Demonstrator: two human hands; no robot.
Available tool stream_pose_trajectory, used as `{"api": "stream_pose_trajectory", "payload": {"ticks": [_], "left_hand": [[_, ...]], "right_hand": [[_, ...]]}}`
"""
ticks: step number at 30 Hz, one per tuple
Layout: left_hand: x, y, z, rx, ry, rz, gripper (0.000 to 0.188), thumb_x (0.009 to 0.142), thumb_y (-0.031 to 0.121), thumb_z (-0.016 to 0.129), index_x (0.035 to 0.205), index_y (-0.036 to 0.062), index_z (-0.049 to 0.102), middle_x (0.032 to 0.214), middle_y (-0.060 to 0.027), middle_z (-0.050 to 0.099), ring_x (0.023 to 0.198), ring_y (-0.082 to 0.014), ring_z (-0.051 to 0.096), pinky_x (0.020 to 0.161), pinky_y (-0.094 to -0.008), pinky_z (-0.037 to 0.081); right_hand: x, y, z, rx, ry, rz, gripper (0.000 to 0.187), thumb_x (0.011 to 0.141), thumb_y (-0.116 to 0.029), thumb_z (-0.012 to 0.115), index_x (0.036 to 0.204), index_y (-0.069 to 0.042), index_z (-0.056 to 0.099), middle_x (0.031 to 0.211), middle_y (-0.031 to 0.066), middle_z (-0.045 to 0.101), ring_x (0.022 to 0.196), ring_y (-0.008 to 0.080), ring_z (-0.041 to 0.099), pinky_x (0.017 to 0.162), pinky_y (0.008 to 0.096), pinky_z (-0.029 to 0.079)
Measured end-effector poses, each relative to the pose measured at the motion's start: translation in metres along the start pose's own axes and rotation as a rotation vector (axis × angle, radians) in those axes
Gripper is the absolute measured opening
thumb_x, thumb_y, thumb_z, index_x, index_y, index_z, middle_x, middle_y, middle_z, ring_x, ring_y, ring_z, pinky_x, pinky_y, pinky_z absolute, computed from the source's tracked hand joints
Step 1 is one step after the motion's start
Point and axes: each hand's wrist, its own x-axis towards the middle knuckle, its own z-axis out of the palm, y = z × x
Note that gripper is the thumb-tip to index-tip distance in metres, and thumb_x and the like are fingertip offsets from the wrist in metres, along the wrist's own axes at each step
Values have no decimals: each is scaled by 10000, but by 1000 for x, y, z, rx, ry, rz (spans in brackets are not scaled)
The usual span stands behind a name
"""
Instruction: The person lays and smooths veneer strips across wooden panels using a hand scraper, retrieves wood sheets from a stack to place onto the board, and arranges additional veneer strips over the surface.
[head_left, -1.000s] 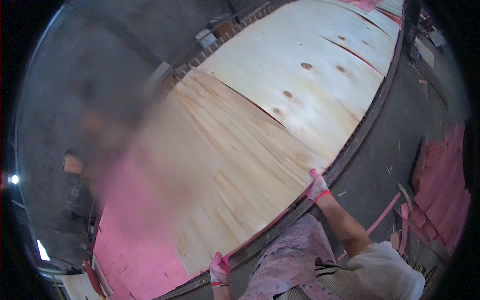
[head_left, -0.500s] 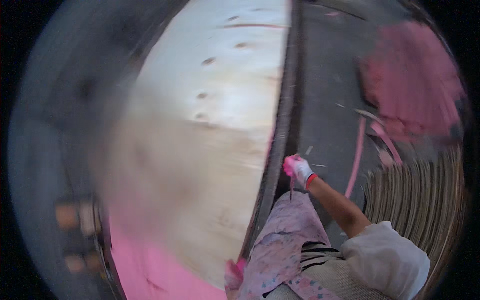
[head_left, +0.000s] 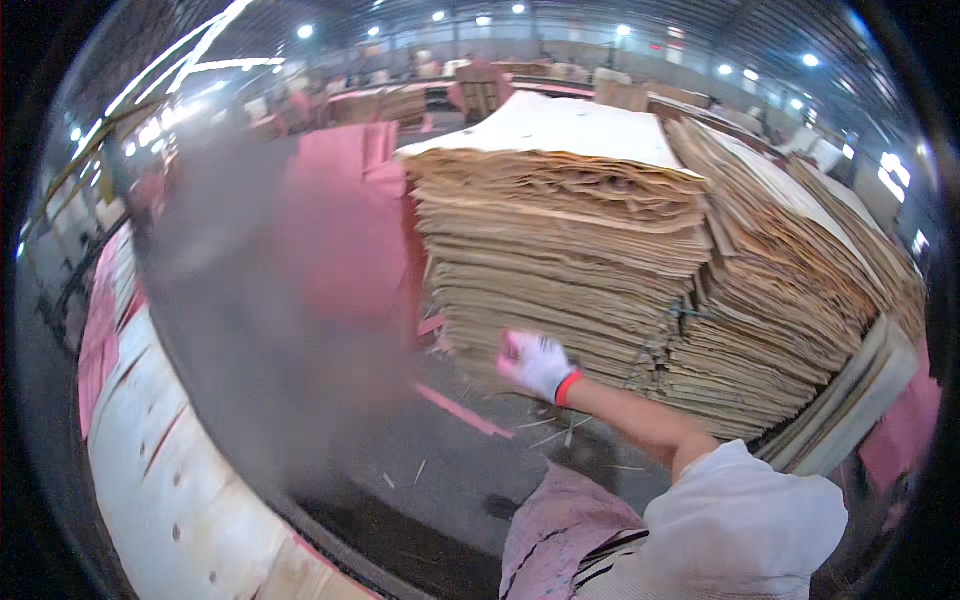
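Observation:
My right hand [head_left: 535, 365], in a white glove with pink-stained fingers and a red cuff, is held out in front of the near stack of thin wood veneer sheets [head_left: 560, 250]. Its fingers are curled closed, and whatever they may hold is hidden. I cannot tell whether the hand touches the stack. A pale sheet tops this tall, uneven-edged pile. My left hand is out of view.
More veneer stacks [head_left: 780, 300] stand to the right, with boards [head_left: 850, 400] leaning on them. Pink sheets [head_left: 350, 220] are at left. Pink strips [head_left: 462, 410] and scraps litter the dark floor [head_left: 330, 440]. A long pale wood panel [head_left: 170, 480] curves along the lower left.
The view has swung right and up, from the long panel to the veneer stacks. My right hand has moved from beside the panel to before a stack; my left hand has left view.

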Motion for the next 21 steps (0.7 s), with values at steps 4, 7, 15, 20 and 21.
{"api": "stream_pose_trajectory", "payload": {"ticks": [4, 7, 15, 20, 21], "left_hand": [[-1, 11, 32, 136, -85, 71, 428, 940, 379, 544, 1237, 71, 542, 1116, -117, 633, 1004, -234, 595, 886, -365, 482], [-13, 3, 47, 206, -94, 113, 422, 943, 375, 540, 1238, 74, 545, 1113, -117, 633, 1007, -237, 591, 892, -375, 478], [-58, -61, 97, 287, -98, 220, 407, 951, 365, 530, 1243, 81, 552, 1106, -116, 634, 1014, -244, 582, 908, -403, 467], [-105, -15, 230, -277, -193, -104, 436, 957, 396, 527, 1236, 61, 546, 1180, -84, 610, 1054, -213, 568, 956, -357, 433], [-121, 7, 266, -229, -218, -43, 443, 962, 384, 521, 1254, 52, 533, 1213, -91, 596, 1090, -222, 558, 965, -362, 429]], "right_hand": [[70, 99, -129, -692, 658, -170, 536, 820, -341, 565, 1259, -52, 460, 1157, 175, 541, 1100, 344, 520, 851, 505, 435], [117, 140, -242, -838, 437, 160, 710, 811, -382, 616, 1402, -70, 377, 1417, 199, 419, 1293, 337, 417, 1039, 489, 345], [126, 261, -319, -757, 84, 278, 262, 821, -201, 569, 1033, -82, 667, 1013, 117, 693, 953, 281, 669, 806, 435, 533], [56, 247, -301, 104, 167, 236, 270, 929, -234, 452, 941, -64, 662, 927, 105, 705, 804, 263, 676, 738, 369, 515], [27, 240, -292, -75, 272, -236, 279, 937, -250, 452, 869, -72, 656, 827, 82, 690, 713, 232, 651, 700, 386, 508]]}}
